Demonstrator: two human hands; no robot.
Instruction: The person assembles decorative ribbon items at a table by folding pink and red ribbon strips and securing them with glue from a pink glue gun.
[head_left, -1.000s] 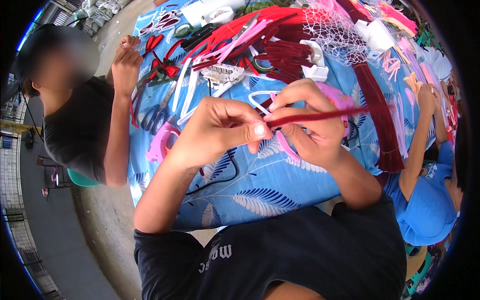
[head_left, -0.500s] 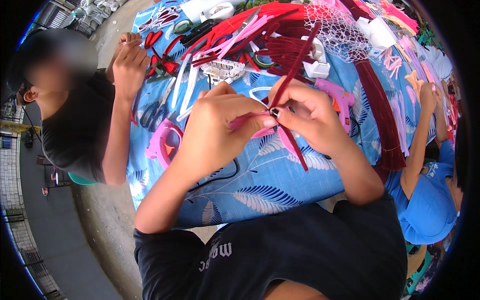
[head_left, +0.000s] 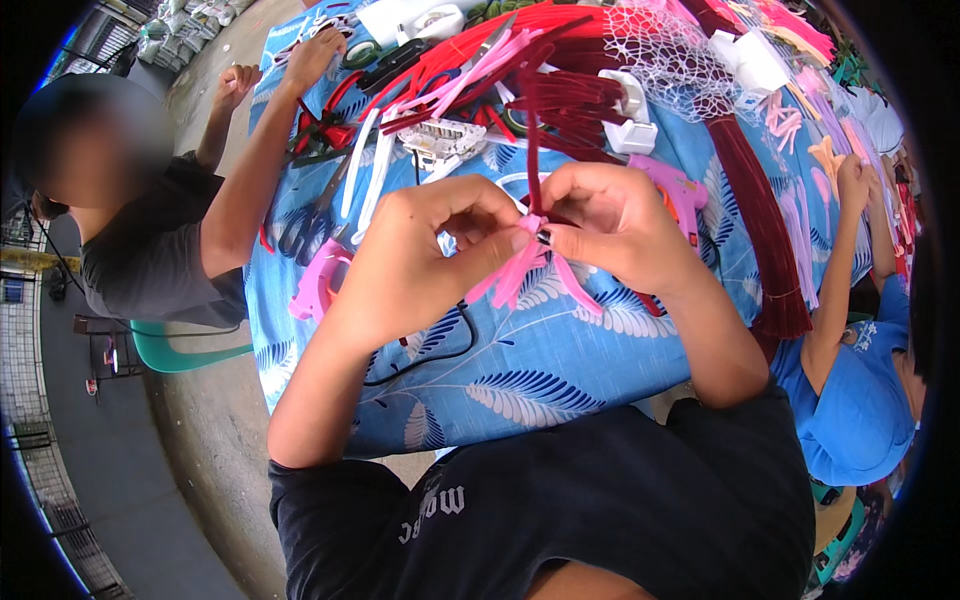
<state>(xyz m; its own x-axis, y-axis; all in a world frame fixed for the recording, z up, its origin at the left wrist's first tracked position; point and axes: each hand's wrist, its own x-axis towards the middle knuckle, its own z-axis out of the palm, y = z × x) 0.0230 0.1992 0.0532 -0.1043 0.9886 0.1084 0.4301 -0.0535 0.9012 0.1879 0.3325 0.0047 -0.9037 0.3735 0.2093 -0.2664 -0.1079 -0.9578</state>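
Note:
My left hand [head_left: 425, 255] and my right hand [head_left: 625, 240] meet above the table's near part, fingertips pinched together. Between them is a pink pipe-cleaner bow [head_left: 515, 275], its fuzzy strips hanging below my thumbs. A dark red pipe cleaner [head_left: 532, 145] stands up from the bow's middle, where both hands grip. The exact crossing of the strips is partly hidden by my fingers. Beside my left wrist lies a pink glue gun [head_left: 316, 283]; a second pink glue gun [head_left: 672, 188] is just behind my right hand.
A blue leaf-patterned cloth [head_left: 530, 390] covers the table. Scissors [head_left: 305, 228], white strips [head_left: 378, 165], a dark red bundle [head_left: 755, 220] and white netting [head_left: 665, 55] lie around. A co-worker's arm [head_left: 255, 180] reaches over from the left; a person in blue [head_left: 860, 400] works at right.
The dark red pipe cleaner has swung from slanting to upright, its lower end no longer showing below. The pink strips now hang down in front. The left co-worker's hand reached farther over the table.

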